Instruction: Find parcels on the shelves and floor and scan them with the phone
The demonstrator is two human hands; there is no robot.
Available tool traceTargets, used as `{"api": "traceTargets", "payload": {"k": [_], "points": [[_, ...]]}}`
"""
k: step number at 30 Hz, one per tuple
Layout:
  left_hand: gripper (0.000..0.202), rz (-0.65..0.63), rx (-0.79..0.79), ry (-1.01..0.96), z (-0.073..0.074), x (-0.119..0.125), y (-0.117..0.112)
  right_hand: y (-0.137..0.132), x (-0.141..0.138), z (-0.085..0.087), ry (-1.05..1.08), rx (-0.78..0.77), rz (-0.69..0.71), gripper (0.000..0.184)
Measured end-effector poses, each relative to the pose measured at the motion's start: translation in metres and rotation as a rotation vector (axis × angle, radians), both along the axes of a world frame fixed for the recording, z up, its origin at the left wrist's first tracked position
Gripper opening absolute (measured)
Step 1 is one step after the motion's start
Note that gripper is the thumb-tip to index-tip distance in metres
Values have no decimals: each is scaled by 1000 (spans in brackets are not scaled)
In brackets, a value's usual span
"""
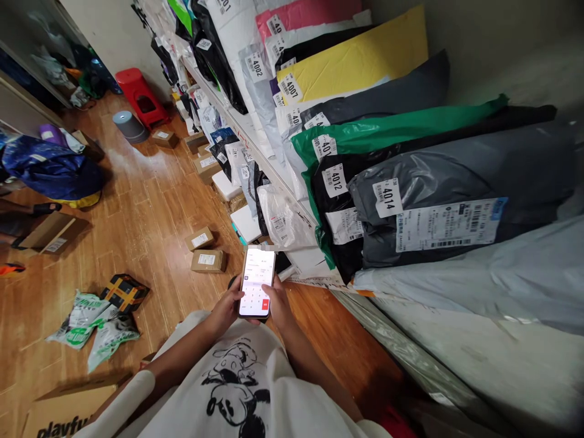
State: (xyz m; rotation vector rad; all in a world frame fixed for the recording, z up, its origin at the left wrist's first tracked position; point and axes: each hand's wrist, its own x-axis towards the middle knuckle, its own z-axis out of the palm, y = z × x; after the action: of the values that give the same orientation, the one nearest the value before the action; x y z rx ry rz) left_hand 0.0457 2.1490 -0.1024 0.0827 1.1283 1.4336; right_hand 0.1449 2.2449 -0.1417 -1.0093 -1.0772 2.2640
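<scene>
A glossy wooden plank floor (150,207) runs through a parcel room with a pale wall at the right. At far left lies one blue bag (50,167), with one flat piece of cardboard (50,234) below it. Nearer lie three green-and-white mailers (91,322) beside one black packet (124,292) with orange tape. At the bottom edge, a cardboard box (68,407) reads "playfu", the rest cut off. Farther back stand one red stool (139,91) and one grey tub (129,126). Two small labelled boxes (204,249) sit together on the floor.

In the middle, the left hand (227,310) and the right hand (278,304) both clasp the phone (257,281), one on each side edge. It is held upright over the floor, just in front of a white T-shirt (246,389) with a black cartoon print. Its screen shows a keypad and a red button.

To the right, a long white shelf (237,131) carries stacked mailing bags, among them one yellow bag (356,58), one green bag (387,131) and a grey bag (456,176). Stickers read 4002, 4007, 4012 and 4014; the barcode labels are too small to read.
</scene>
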Motion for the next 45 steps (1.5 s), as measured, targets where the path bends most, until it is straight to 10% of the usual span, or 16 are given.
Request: {"api": "traceTargets", "payload": {"k": [19,45], "points": [[83,-11,50,-59,-1,-2,-2,-2,15,0,122,113,182,62],[86,-56,25,12,-4,1,-5,-7,-2,2,-52,9,-85,30]]}}
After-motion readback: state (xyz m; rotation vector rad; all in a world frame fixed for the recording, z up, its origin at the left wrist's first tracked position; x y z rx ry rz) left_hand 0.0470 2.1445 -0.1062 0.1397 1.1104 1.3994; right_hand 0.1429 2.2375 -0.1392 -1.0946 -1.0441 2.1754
